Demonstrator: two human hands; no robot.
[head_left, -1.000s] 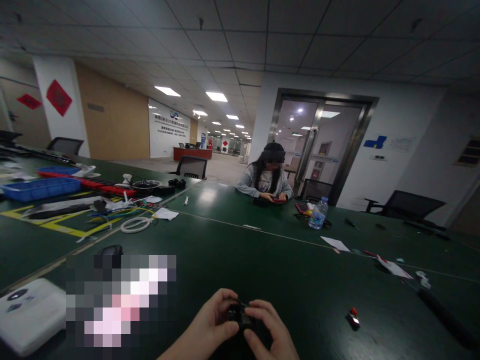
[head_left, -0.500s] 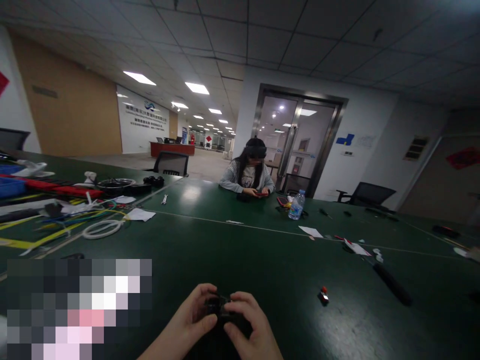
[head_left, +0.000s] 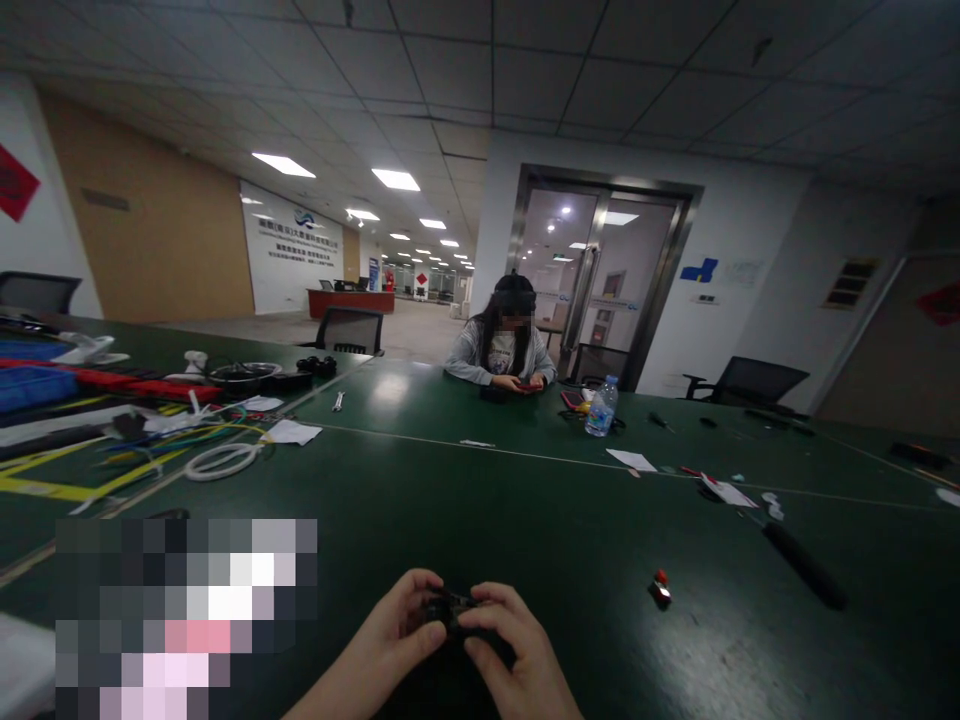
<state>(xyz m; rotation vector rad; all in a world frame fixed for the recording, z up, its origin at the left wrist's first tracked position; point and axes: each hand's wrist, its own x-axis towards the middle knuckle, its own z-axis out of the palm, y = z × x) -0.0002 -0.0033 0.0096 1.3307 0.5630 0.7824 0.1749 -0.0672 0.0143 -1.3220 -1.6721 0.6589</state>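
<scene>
Green desk (head_left: 525,510) spreads beyond my grip; my left hand (head_left: 401,625) and right hand (head_left: 517,645) pinch a small black object (head_left: 448,612) between them, left of a red-and-silver item (head_left: 661,590).

The room is dimly lit, with brighter ceiling panels (head_left: 395,180) seen in the background. A soft glare is cast on the far part of the green desk (head_left: 405,490), and another near the lower right. The dark object (head_left: 448,610) is lost in shadow. Edges are stretched and softened, and the lower left is pixelated.
</scene>
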